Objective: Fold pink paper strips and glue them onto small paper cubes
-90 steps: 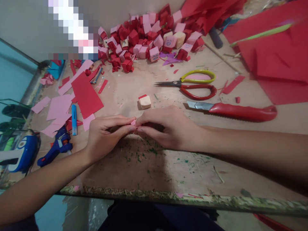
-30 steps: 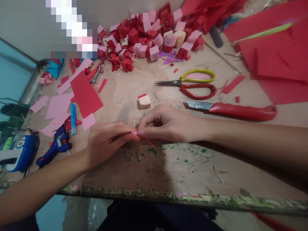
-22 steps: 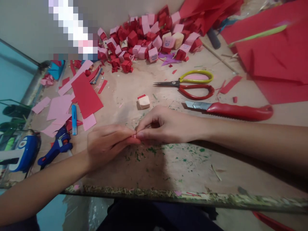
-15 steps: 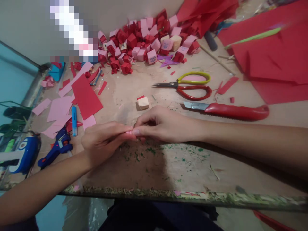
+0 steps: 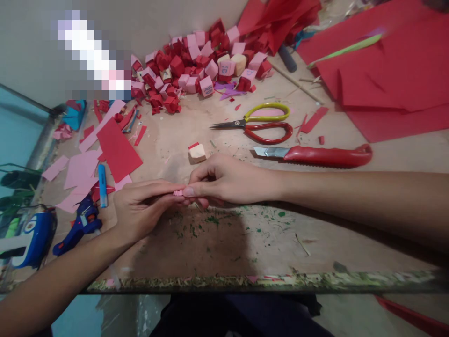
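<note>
Between my fingertips is a small pleated pink paper strip (image 5: 178,193), mostly hidden by the fingers. My left hand (image 5: 138,206) pinches it from the left, thumb below and fingers above. My right hand (image 5: 228,180) closes on its other end with thumb and forefinger, and the two hands meet there. Just beyond the right hand sits a cream block (image 5: 197,152) with a bit of red at its back. Farther off lie scissors (image 5: 238,123) with one yellow and one red handle, and a red-handled cutter knife (image 5: 319,155).
Small red and pink paper cubes (image 5: 191,61) are heaped at the back. Red sheets (image 5: 379,84) cover the back right. To the left lie pink paper pieces (image 5: 80,168), a blue marker (image 5: 102,185) and a blue glue gun (image 5: 82,220). Green scraps dot the table (image 5: 196,262).
The whole view has shifted slightly, so most things appear farther left. Both hands keep their pinch on the pink paper strip, and a little more of its pleats shows now.
</note>
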A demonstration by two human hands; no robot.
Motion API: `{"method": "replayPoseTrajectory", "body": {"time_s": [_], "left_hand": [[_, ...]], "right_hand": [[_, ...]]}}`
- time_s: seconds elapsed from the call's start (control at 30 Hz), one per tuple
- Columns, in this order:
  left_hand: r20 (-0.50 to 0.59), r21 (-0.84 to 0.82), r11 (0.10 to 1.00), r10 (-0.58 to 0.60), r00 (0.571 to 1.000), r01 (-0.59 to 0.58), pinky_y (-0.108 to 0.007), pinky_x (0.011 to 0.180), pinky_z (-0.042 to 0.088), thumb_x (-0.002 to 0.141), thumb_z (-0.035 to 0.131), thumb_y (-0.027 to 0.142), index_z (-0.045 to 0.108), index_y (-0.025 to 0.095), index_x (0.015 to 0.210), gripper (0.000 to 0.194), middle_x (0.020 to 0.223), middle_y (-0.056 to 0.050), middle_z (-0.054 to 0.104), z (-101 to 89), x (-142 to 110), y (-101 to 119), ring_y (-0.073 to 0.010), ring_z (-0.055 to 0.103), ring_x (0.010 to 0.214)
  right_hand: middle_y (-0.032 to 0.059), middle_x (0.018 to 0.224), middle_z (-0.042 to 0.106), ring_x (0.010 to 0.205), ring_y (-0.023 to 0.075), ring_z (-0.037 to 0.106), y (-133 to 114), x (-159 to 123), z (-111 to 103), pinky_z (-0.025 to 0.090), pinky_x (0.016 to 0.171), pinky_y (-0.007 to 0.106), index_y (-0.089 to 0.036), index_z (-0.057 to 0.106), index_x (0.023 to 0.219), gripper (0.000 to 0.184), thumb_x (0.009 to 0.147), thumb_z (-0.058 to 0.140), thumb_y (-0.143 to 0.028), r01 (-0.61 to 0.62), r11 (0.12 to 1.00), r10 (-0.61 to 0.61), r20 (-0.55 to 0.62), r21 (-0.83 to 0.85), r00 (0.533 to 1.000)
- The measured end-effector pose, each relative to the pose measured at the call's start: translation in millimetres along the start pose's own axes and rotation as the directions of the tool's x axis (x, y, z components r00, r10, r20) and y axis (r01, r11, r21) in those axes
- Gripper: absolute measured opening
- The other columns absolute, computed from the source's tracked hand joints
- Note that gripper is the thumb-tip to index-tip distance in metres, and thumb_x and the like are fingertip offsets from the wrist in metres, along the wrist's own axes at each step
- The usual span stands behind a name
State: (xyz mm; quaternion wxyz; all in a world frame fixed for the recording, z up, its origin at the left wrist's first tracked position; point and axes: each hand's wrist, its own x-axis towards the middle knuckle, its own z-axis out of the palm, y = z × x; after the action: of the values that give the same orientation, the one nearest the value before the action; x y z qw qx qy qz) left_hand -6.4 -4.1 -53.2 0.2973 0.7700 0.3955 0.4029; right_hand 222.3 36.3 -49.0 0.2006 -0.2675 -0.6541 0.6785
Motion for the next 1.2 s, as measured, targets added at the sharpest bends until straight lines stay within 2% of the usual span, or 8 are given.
{"method": "replayPoseTrajectory", "body": {"time_s": [0.2, 0.3, 0.43, 0.57, 0.7, 0.83, 1.07, 1.2], "left_hand": [[-0.023, -0.010, 0.996, -0.085, 0.996, 0.085, -0.018, 0.059, 0.064, 0.085, 0.082, 0.014, 0.083, 0.027, 0.088, 0.013, 0.079, 0.004, 0.082, 1.4, 0.4, 3.3, -0.0115, 0.077, 0.064], [-0.016, -0.022, 0.997, -0.073, 0.997, 0.073, -0.017, 0.056, 0.062, 0.085, 0.083, 0.016, 0.083, 0.026, 0.084, 0.010, 0.078, 0.003, 0.082, 1.4, 2.7, 3.7, -0.0117, 0.076, 0.062], [-0.020, -0.019, 0.999, -0.041, 0.999, 0.041, -0.017, 0.056, 0.060, 0.083, 0.084, 0.018, 0.082, 0.026, 0.083, 0.008, 0.078, 0.003, 0.082, 1.3, 4.3, 3.2, -0.0103, 0.074, 0.061], [-0.029, 0.053, 0.997, -0.054, 0.998, 0.056, -0.017, 0.055, 0.057, 0.084, 0.083, 0.019, 0.081, 0.025, 0.086, 0.007, 0.075, 0.004, 0.080, 0.5, 2.8, 2.7, -0.0092, 0.071, 0.061], [-0.005, 0.165, 0.986, 0.035, 0.999, -0.034, -0.019, 0.053, 0.056, 0.087, 0.081, 0.022, 0.079, 0.024, 0.087, 0.003, 0.075, 0.004, 0.079, -0.5, 2.0, 3.9, -0.0097, 0.070, 0.059], [0.074, 0.251, 0.958, 0.125, 0.989, -0.140, -0.018, 0.057, 0.057, 0.090, 0.078, 0.021, 0.079, 0.023, 0.090, 0.002, 0.080, 0.002, 0.081, -1.9, 2.7, 5.8, -0.0098, 0.072, 0.063], [0.173, 0.349, 0.916, 0.145, 0.974, -0.198, -0.022, 0.058, 0.060, 0.096, 0.070, 0.024, 0.079, 0.025, 0.094, 0.009, 0.081, 0.000, 0.082, -2.1, 4.7, 7.8, -0.0142, 0.076, 0.064], [0.217, 0.371, 0.885, 0.211, 0.953, -0.281, -0.022, 0.059, 0.059, 0.097, 0.067, 0.023, 0.078, 0.026, 0.096, 0.011, 0.082, 0.001, 0.082, -1.6, 5.1, 7.4, -0.0142, 0.076, 0.065]], "right_hand": [[-0.0048, 0.051, 0.055, 0.045, 0.0053, 0.045, -0.1, -0.1, -2.2, 0.032, 0.045, 0.019, -0.013, 0.068, 0.071, 0.043, 0.097, 0.069, -0.047, 0.013, 0.994, -0.009, 0.037, -0.106, 0.999], [-0.0041, 0.052, 0.055, 0.045, 0.0056, 0.045, -0.6, -0.1, -2.8, 0.033, 0.045, 0.020, -0.013, 0.068, 0.071, 0.044, 0.097, 0.068, -0.048, -0.002, 0.991, 0.007, 0.041, -0.132, 0.999], [-0.0019, 0.061, 0.062, 0.047, 0.0059, 0.047, -2.2, -0.2, -2.6, 0.034, 0.045, 0.020, -0.013, 0.070, 0.076, 0.037, 0.096, 0.069, -0.045, -0.031, 0.993, 0.036, 0.039, -0.116, 0.999], [-0.0005, 0.067, 0.066, 0.048, 0.0059, 0.047, -0.8, -0.1, -1.1, 0.032, 0.044, 0.020, -0.013, 0.072, 0.087, 0.028, 0.096, 0.068, -0.039, -0.045, 0.996, 0.045, 0.003, -0.081, 0.999], [-0.0014, 0.062, 0.065, 0.047, 0.0056, 0.047, 2.0, 0.1, -0.4, 0.032, 0.043, 0.020, -0.012, 0.073, 0.088, 0.023, 0.094, 0.068, -0.033, -0.030, 0.999, 0.029, -0.020, -0.044, 0.999], [-0.0018, 0.060, 0.063, 0.047, 0.0057, 0.050, 3.1, 0.0, -1.5, 0.034, 0.043, 0.018, -0.010, 0.075, 0.088, 0.019, 0.093, 0.069, -0.028, 0.003, 0.998, -0.005, -0.027, -0.062, 1.000], [-0.0007, 0.059, 0.064, 0.047, 0.0063, 0.051, 2.3, -0.6, -4.1, 0.035, 0.043, 0.018, -0.010, 0.076, 0.086, 0.022, 0.093, 0.071, -0.030, 0.010, 0.996, -0.010, -0.004, -0.086, 1.000], [-0.0011, 0.060, 0.065, 0.047, 0.0055, 0.050, 2.5, -0.6, -4.7, 0.035, 0.046, 0.019, -0.010, 0.075, 0.083, 0.023, 0.095, 0.068, -0.028, 0.022, 0.991, -0.021, 0.012, -0.129, 1.000]]}}
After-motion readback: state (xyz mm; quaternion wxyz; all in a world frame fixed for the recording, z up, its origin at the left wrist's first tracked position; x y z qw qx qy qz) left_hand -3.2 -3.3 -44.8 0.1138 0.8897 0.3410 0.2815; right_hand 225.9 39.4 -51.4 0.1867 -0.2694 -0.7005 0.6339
